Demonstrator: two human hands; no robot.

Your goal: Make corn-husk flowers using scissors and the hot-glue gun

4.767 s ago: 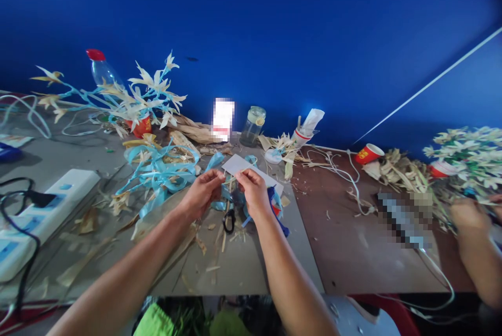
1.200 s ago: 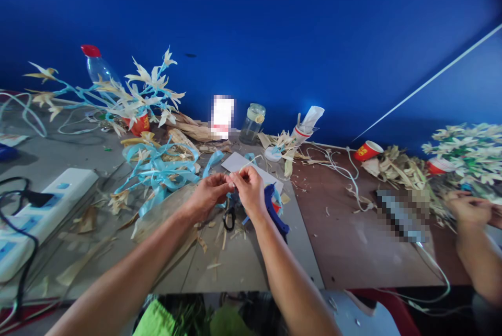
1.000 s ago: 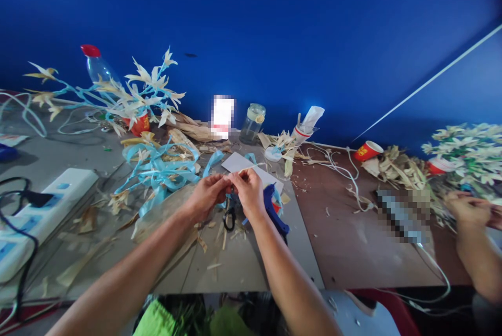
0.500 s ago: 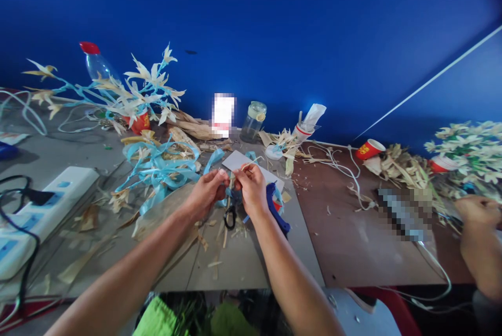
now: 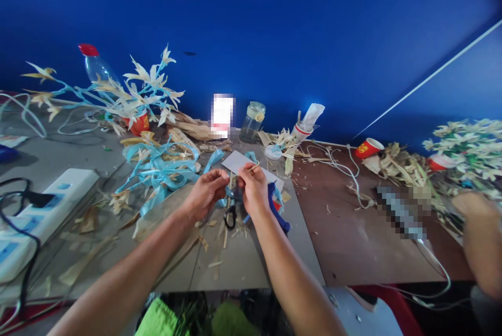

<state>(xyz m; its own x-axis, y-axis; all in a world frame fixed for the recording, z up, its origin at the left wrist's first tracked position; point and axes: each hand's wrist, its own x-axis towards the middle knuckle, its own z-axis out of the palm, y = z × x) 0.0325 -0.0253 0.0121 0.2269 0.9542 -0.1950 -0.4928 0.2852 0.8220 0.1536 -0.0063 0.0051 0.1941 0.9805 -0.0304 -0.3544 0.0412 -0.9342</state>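
Observation:
My left hand (image 5: pixel 209 190) is closed in a pinch, thumb against fingers. Whatever it holds is too small to make out. Just to its right, my right hand (image 5: pixel 253 185) is also closed, pinching a thin pale strip (image 5: pixel 257 164) that looks like dried husk. A small gap separates the two hands. Below them lie scissors with black handles (image 5: pixel 230 217), blades pointing away from me. Behind the fingers is a white card (image 5: pixel 234 160). A dark blue curved tool (image 5: pixel 277 211), perhaps a tape dispenser, rests beside my right wrist.
Light-blue ribbon (image 5: pixel 160 168) is heaped to the left, before husk flowers (image 5: pixel 145 82) in a red cup. A white power strip (image 5: pixel 50 215) lies at far left. Along the blue wall stands a glass jar (image 5: pixel 252 122). Another person's arm (image 5: pixel 480 242) is at far right.
My hands have drawn slightly apart, and less of the strip shows above my right fingers. The other person's hand at far right has moved and is blurred.

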